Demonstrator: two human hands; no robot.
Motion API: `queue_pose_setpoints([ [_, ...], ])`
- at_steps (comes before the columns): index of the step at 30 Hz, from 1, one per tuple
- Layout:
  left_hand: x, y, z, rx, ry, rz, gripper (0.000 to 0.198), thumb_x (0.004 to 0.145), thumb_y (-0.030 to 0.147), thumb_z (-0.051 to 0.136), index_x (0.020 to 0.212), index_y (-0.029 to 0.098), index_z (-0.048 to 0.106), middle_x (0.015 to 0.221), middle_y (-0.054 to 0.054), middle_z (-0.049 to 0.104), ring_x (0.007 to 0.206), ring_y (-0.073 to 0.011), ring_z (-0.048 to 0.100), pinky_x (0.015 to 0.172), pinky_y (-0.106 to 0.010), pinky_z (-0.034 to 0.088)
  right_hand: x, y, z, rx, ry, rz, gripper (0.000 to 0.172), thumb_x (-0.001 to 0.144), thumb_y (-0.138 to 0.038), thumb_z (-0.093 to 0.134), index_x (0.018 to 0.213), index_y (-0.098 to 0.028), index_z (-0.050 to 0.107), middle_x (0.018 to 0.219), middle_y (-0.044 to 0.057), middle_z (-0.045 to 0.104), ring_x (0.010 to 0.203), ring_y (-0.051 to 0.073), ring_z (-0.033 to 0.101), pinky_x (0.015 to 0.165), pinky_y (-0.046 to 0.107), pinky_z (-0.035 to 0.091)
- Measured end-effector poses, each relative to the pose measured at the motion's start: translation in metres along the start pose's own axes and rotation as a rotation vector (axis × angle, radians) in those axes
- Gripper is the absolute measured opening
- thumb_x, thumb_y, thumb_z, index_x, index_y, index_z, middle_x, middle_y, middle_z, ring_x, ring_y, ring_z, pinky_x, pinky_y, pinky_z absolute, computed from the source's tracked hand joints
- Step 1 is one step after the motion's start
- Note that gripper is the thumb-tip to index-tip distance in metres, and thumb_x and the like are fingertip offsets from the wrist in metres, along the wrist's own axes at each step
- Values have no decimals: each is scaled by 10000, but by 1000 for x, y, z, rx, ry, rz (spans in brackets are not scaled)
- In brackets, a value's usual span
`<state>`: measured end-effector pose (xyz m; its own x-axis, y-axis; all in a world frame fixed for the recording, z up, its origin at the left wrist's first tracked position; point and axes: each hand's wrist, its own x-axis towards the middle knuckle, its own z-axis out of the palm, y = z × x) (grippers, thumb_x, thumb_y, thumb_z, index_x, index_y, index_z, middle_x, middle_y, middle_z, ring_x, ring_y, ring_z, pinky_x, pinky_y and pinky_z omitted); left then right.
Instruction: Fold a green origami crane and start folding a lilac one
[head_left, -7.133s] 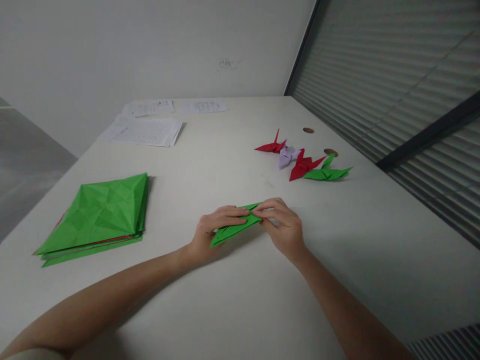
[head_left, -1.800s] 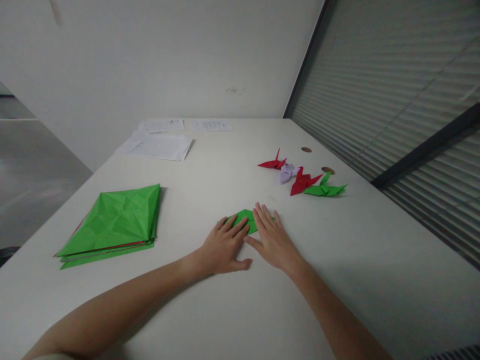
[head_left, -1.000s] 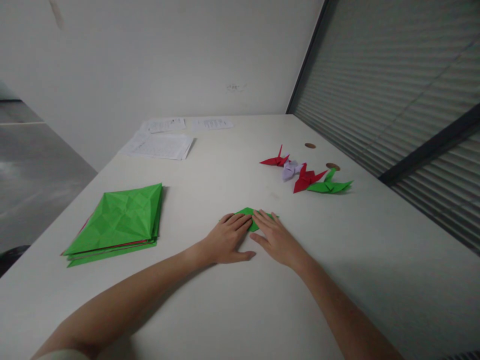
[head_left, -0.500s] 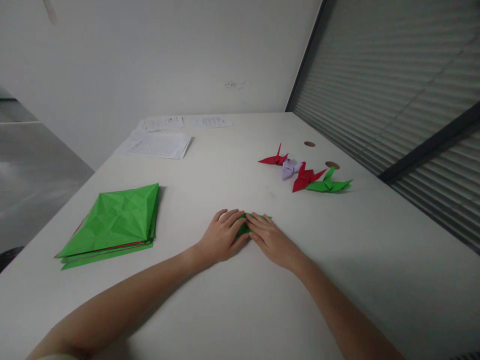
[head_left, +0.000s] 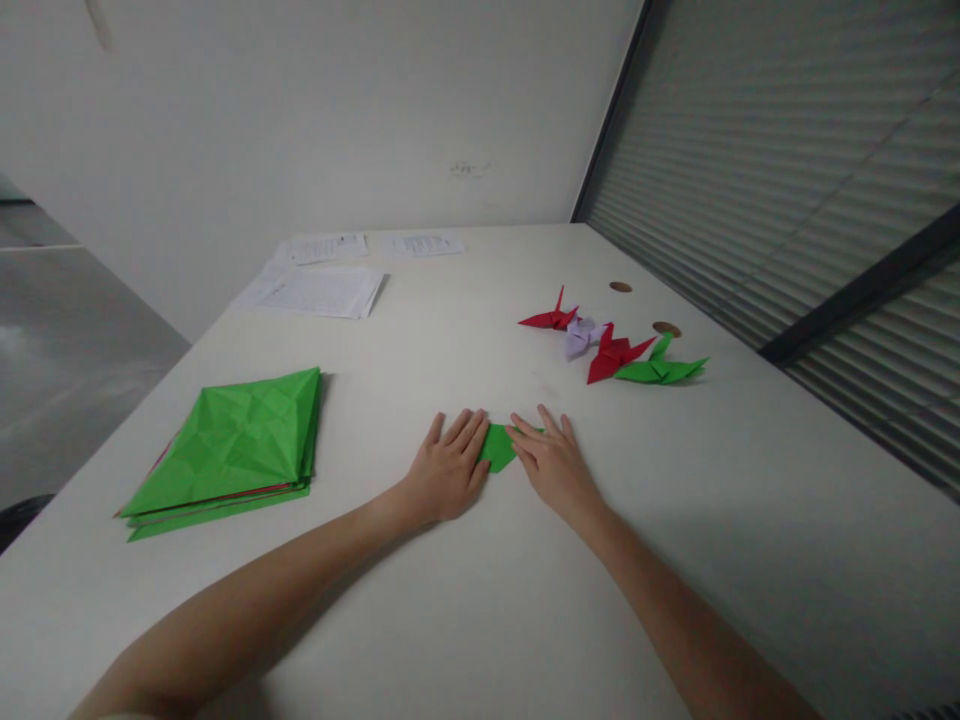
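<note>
Two open, flat hands flank a folded green paper piece [head_left: 496, 447].
Left hand [head_left: 448, 470] touches its 9 o'clock edge, right hand [head_left: 553, 465] its 3 o'clock edge.

We can read no text here. The white printed sheets [head_left: 311, 290] at the far end of the table [head_left: 480, 620] carry lines of print, but these are too small and blurred for us to make out any word or number.
</note>
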<state>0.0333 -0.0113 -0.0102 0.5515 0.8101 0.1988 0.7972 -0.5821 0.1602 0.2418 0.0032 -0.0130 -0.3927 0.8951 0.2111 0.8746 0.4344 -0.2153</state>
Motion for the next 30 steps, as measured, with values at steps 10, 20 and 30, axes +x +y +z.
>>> queue_pose_setpoints([
  [10,-6,3,-10,-9,160,-28,536,949,398,451,1440,190,398,1508,-104,419,1386,-306,361,1162,-522,234,-3,9,-17,165,189,-76,382,969,-332,451,1269,-184,636,1297,105,636,1217,258,528,1065,449,413],
  [20,-7,-6,-6,-78,114,73,417,877,98,528,1245,271,617,1346,-67,591,1280,-290,477,1119,-618,235,-5,3,-10,402,98,96,317,958,-313,470,1159,-180,676,935,97,676,818,217,635,790,378,517],
  [30,-4,-7,-5,-163,162,235,419,933,163,517,1346,232,519,1371,-116,544,1260,-278,498,1051,-508,410,-11,-2,-8,352,33,121,272,778,-246,714,1049,-257,704,1016,68,618,972,258,566,930,455,426],
])
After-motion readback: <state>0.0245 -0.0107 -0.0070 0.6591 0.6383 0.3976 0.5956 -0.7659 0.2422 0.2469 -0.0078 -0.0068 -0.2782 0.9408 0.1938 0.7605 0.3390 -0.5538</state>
